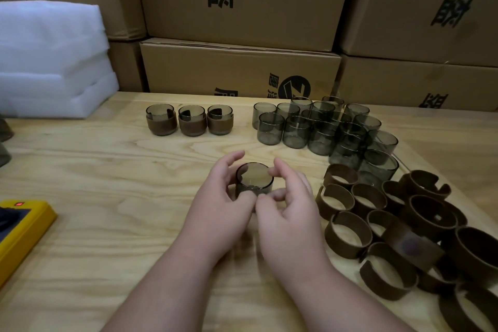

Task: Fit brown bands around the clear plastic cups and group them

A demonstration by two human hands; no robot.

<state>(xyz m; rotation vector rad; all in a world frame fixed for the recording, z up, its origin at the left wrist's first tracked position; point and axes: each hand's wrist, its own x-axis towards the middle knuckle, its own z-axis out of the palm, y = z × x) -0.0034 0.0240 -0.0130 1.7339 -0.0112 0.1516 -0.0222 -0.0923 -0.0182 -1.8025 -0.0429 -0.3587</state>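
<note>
On pale plywood table (107, 170), both hands (223, 197) (291, 213) curl around smoky clear cylindrical cup (253, 180).

**Dim, soft light; wide-angle bend and motion blur**

The scene is dimly and evenly lit, with only faint shadows beneath the forearms. The foam stack (51, 59) at ten o'clock is the brightest area, nearly blown out. Cardboard boxes (239, 67) bow outward toward the edges. The right hand (289, 213) is smeared by motion; brown bands (388, 272) at four o'clock turn soft.
</note>
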